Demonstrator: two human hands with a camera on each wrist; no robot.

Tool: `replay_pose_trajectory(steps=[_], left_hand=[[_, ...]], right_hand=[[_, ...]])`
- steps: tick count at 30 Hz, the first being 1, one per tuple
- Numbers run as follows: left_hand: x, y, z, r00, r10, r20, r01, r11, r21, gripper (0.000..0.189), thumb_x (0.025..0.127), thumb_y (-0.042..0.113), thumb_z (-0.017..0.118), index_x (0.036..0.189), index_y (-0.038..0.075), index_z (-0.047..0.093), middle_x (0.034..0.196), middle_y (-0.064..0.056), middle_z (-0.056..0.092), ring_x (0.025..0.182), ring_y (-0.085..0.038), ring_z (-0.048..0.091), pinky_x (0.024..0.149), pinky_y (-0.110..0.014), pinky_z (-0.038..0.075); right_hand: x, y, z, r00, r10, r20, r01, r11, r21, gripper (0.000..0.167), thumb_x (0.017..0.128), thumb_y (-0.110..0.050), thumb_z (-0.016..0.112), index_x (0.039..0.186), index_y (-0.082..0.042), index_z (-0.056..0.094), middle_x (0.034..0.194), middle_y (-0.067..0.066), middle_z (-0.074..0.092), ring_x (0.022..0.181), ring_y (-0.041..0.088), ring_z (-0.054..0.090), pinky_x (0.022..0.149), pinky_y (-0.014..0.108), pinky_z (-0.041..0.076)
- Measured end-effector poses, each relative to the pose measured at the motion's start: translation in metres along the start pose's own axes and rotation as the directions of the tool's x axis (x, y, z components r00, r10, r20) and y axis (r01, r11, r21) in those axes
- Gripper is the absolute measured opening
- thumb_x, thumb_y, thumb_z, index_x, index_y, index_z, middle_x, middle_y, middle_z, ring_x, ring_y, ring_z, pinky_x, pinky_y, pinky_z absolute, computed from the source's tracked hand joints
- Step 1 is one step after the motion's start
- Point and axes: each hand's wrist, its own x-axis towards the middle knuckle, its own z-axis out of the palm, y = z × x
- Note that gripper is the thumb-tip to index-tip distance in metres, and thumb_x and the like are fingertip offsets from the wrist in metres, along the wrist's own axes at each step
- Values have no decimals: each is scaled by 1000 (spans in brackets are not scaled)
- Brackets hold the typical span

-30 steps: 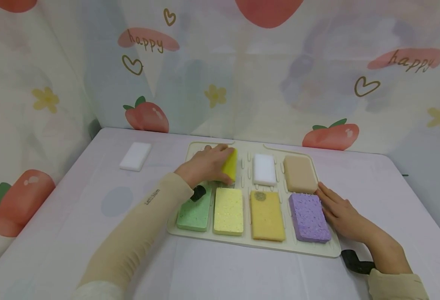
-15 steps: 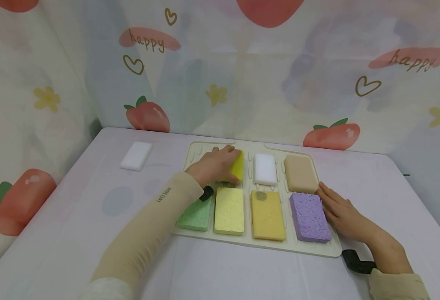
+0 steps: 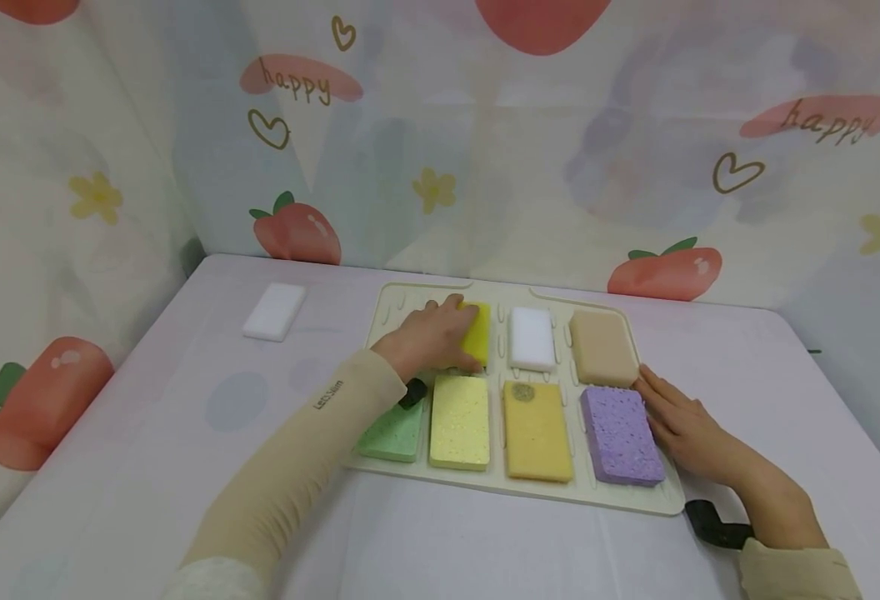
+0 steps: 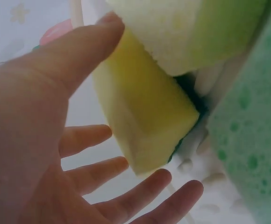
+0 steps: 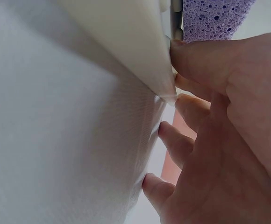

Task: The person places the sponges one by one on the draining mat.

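My left hand [image 3: 432,333] spans the bright yellow sponge [image 3: 477,335] in the tray's back row. In the left wrist view, its thumb [image 4: 100,39] and spread, nearly straight fingers lie around the yellow sponge [image 4: 145,107], which has a dark green scouring layer underneath. The cream tray [image 3: 440,482] also holds, in front, a green sponge [image 3: 391,433], a pale yellow sponge [image 3: 459,423], a mustard sponge [image 3: 537,433] and a purple sponge [image 3: 622,435]. My right hand [image 3: 683,429] rests with extended fingers against the tray's right edge, thumb [image 5: 191,53] at the rim.
Behind the front row, a white block [image 3: 532,339] and a tan block [image 3: 603,348] lie in the tray. Another white block [image 3: 275,312] sits on the white tablecloth [image 3: 410,542] at back left. A printed cloth wall [image 3: 522,192] rises behind the table.
My left hand has moved right along the tray with the bright yellow sponge, mostly in the first half second. The sponge now lies nearer the white block. My right hand stays put.
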Motion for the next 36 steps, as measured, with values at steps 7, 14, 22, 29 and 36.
replay_pose_trajectory(steps=[7,14,22,29,36], left_hand=[[-4,-6,-1,1000,-11,-11,11,1000,-6,90,85,59,70,155,17,33,161,-14,27,133,-39,45,104,-51,46],[-5,-8,3,1000,-9,2,9,1000,-10,73,92,46,67,153,20,37,160,-13,29,132,-37,44,103,-51,47],[-8,-8,6,999,-27,-21,27,999,-18,76,93,50,64,155,19,32,162,-13,25,136,-39,41,101,-51,49],[-14,-17,3,999,-40,-11,40,998,-47,81,91,50,66,157,22,28,164,-10,22,142,-38,34,106,-53,44],[-24,-30,-3,997,-65,-42,62,994,-85,79,92,54,64,156,25,29,164,-8,22,143,-37,33,106,-52,45]], right_hand=[[0,1,1,1000,-3,-4,3,1000,-4,58,101,-8,49,152,8,27,161,29,18,141,59,22,96,87,14],[-1,3,3,999,-36,-41,35,999,-15,57,101,-7,49,152,7,28,160,28,21,138,60,26,94,87,16],[0,3,2,999,-32,-30,31,999,-13,58,101,-7,49,152,8,27,160,29,20,137,61,26,95,87,15],[-1,3,3,998,-39,-41,38,999,-15,57,101,-7,49,152,8,28,160,28,20,137,62,27,94,87,16],[-1,1,2,999,-29,-28,29,1000,-3,57,101,-7,49,151,10,28,160,30,20,136,63,25,95,87,15]])
